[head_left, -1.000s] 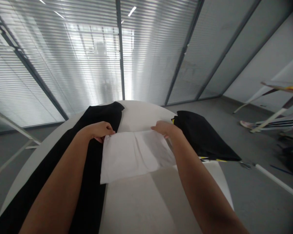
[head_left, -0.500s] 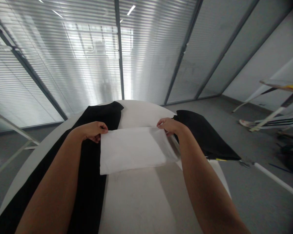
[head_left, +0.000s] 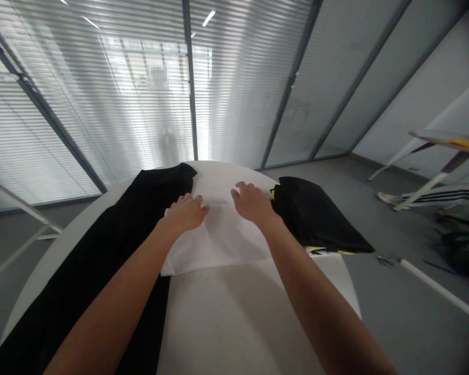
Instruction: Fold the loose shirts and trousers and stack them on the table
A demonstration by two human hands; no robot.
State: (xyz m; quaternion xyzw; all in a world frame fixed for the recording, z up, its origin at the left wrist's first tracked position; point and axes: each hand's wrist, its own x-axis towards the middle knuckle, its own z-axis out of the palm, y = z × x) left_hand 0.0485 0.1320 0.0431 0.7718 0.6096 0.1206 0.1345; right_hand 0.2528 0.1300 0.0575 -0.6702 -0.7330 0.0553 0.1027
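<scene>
A folded white cloth (head_left: 219,245) lies on the white round table (head_left: 219,323) in front of me. My left hand (head_left: 188,211) rests palm down on the cloth's far left part, fingers spread and holding nothing. Over the far right part, my right hand (head_left: 253,202) is palm down too, its fingers apart and also without a grip. A long black garment (head_left: 113,245) stretches along the left side, partly under my left forearm. Right of my right hand is a folded black garment (head_left: 320,219) with yellow and white showing at its edges.
Behind the table stands a glass partition with blinds (head_left: 238,83). At the right, a person's striped trouser leg (head_left: 445,195) and a shoe show near a table with white legs (head_left: 433,182). A white pole (head_left: 441,291) lies to the right, and a white frame (head_left: 23,208) stands at left.
Both hands have let go of the white cloth's far corners and moved inward, fingers now spread. The cloth's surface looks slightly rumpled under them.
</scene>
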